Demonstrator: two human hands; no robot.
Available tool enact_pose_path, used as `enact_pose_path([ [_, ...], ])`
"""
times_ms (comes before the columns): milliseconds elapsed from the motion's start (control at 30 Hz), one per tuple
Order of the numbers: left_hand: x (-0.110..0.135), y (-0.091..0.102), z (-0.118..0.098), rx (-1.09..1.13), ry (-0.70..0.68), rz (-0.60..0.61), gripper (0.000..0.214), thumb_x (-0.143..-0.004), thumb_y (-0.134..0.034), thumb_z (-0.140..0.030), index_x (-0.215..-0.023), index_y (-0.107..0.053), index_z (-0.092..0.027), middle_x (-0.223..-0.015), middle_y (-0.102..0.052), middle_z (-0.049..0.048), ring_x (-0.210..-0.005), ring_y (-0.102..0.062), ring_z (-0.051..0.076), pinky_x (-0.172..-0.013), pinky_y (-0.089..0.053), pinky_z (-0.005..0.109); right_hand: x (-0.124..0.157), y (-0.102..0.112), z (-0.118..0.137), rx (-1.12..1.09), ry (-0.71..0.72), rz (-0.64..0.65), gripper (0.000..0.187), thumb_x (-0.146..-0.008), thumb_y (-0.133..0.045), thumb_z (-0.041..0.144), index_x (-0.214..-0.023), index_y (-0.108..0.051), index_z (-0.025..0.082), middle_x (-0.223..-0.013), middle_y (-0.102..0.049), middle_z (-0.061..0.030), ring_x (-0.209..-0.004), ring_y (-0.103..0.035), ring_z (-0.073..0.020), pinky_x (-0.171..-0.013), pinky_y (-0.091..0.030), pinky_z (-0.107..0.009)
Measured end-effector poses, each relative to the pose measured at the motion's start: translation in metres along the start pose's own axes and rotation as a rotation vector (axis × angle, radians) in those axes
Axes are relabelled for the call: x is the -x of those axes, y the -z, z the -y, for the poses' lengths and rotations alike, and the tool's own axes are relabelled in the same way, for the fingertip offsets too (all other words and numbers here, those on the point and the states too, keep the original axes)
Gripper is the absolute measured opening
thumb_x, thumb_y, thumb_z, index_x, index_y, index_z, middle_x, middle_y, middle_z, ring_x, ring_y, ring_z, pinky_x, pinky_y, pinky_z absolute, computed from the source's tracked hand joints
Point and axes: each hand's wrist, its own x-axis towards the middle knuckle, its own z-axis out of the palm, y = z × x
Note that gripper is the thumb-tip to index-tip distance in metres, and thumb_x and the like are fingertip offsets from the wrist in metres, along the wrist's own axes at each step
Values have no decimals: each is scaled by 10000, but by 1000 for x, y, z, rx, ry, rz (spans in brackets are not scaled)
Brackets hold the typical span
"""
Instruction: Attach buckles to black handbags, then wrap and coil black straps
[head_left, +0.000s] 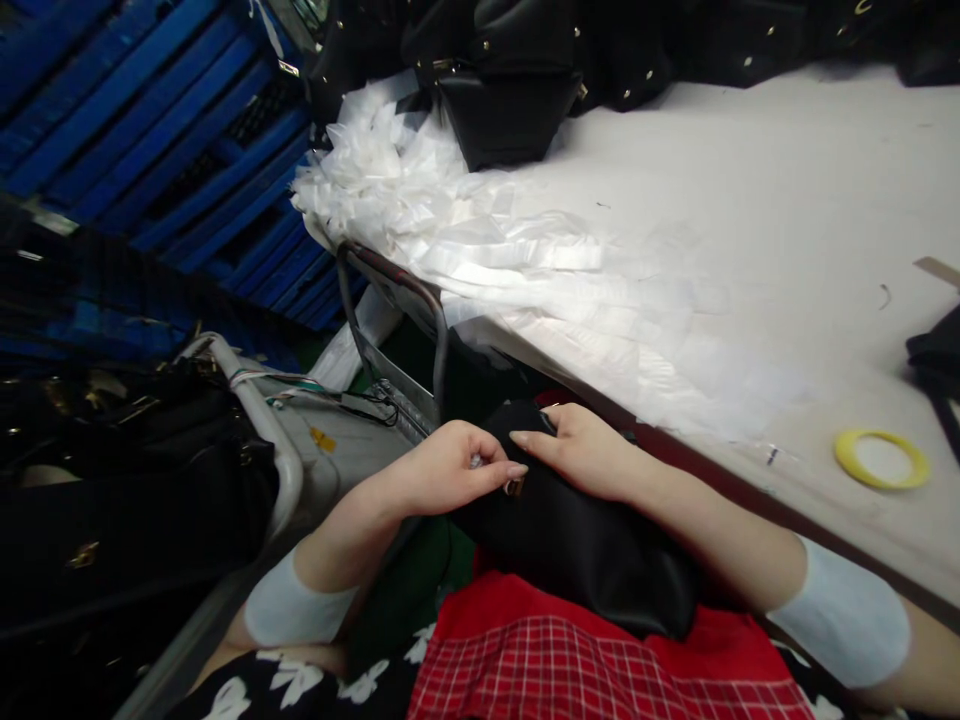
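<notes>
A black leather bag (592, 550) lies on my lap over a red checked cloth (570, 670). My left hand (450, 465) is closed in a pinch at the bag's top edge, by a small metal fitting (514, 487); what sits between the fingers is too small to name. Opposite it, my right hand (581, 450) curls over the bag's upper end and holds it. The fingertips of both hands almost meet.
A white table (787, 200) carries a heap of white paper strips (525, 260), black bags (510, 110) at the back and a yellow tape ring (882, 459). More black bags (112, 480) fill a cart on the left. Blue crates (150, 130) stand behind.
</notes>
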Motion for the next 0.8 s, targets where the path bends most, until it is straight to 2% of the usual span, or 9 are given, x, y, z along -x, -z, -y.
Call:
enact_pose_path([
  [200, -2, 4, -6, 3, 158, 92, 350, -769, -668, -455, -730, -734, -114, -630, -662, 36, -546, -500, 112, -509, -348, 217, -3, -6, 1, 66, 59, 0, 263, -853, -530, 333, -661, -612, 173, -671, -653, -24, -627, -562, -144, -539, -351, -232],
  [433, -4, 5, 0, 144, 143, 148, 289, -735, -695, -407, -706, -682, -121, -638, -652, 29, -545, -457, 94, -522, -335, 208, -4, -9, -2, 40, 46, -5, 246, -855, -524, 311, -688, -633, 166, -674, -659, -22, -637, -567, -143, -543, -351, -227],
  [567, -2, 2, -2, 200, 98, 156, 296, -771, -679, -412, -692, -648, -128, -676, -666, 33, -575, -489, 98, -553, -357, 208, -5, -9, -5, -2, 57, 2, 255, -855, -535, 311, -679, -637, 158, -659, -639, -17, -627, -542, -135, -535, -347, -224],
  [667, 4, 3, -2, 230, 9, 100, 303, -817, -655, -416, -704, -621, -137, -699, -650, 26, -629, -523, 108, -594, -389, 208, -11, -6, -13, -107, -1, -1, 276, -853, -572, 341, -659, -620, 151, -611, -609, -8, -572, -509, -121, -516, -348, -223],
  [800, 18, 12, 8, 444, -117, -77, 333, -857, -643, -454, -764, -575, -142, -702, -593, 9, -536, -425, 69, -497, -319, 189, -19, 2, -31, -375, -204, -54, 209, -825, -643, 308, -691, -647, 147, -619, -649, -17, -530, -549, -128, -540, -429, -239],
])
